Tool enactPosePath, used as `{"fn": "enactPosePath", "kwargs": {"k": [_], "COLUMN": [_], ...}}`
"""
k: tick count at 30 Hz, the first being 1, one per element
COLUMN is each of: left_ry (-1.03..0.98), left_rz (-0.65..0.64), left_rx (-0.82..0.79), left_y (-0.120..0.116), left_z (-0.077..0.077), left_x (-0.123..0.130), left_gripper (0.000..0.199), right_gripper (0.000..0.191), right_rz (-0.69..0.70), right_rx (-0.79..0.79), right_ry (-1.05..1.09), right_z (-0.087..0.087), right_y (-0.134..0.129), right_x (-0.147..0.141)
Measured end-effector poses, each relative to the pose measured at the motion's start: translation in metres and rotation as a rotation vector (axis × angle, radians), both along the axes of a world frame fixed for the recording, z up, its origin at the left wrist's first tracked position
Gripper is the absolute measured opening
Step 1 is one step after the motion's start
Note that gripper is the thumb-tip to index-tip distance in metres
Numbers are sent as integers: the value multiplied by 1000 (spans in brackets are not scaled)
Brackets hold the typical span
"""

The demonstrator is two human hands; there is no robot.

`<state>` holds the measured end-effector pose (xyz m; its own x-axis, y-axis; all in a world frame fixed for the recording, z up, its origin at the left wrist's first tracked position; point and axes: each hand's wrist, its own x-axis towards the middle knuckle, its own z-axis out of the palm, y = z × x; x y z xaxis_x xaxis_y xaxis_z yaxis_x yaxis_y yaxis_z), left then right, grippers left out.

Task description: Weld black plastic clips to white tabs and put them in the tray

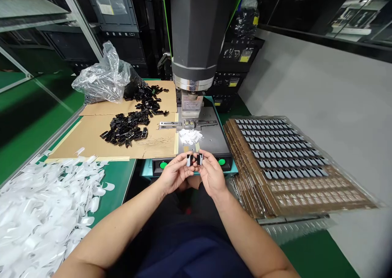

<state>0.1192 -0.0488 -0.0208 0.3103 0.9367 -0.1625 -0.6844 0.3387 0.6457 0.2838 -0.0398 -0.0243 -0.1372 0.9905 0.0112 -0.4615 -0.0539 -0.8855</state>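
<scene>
Close together in front of the press, my two hands each pinch a small black-and-white plastic part. My left hand is closed on the left part, and my right hand is closed on the right part. The parts sit side by side, with fingertips of both hands near each other between them. Just beyond lies a small heap of white plastic pieces on the grey press bed. Above it stands the press head over a metal fixture.
Black plastic parts lie on cardboard at left, by a clear bag. Many white pieces cover the green table's near left. Stacked trays at right hold rows of black-and-white parts. Green buttons flank my hands.
</scene>
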Motion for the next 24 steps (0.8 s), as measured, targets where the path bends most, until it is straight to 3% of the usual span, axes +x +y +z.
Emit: {"fn": "enactPosePath", "kwargs": {"k": [11, 13, 17, 21, 24], "left_ry": [94, 148, 277, 379, 655], "left_rz": [23, 51, 125, -31, -370], "left_rx": [7, 0, 23, 73, 231], "left_y": [1, -3, -16, -24, -32], "left_z": [-1, -4, -12, -22, -43], "left_x": [0, 3, 9, 10, 6], "left_gripper": [43, 42, 35, 33, 36], "right_gripper": [32, 31, 37, 34, 34], "right_rz": [-4, -70, -121, -168, -210], "right_rx": [25, 117, 356, 439, 459], "right_ry": [-50, -206, -778, -1066, -1097], "right_z": [-4, -5, 0, 9, 17], "right_y": [2, -3, -22, -40, -52], "right_x": [0, 0, 4, 20, 51]}}
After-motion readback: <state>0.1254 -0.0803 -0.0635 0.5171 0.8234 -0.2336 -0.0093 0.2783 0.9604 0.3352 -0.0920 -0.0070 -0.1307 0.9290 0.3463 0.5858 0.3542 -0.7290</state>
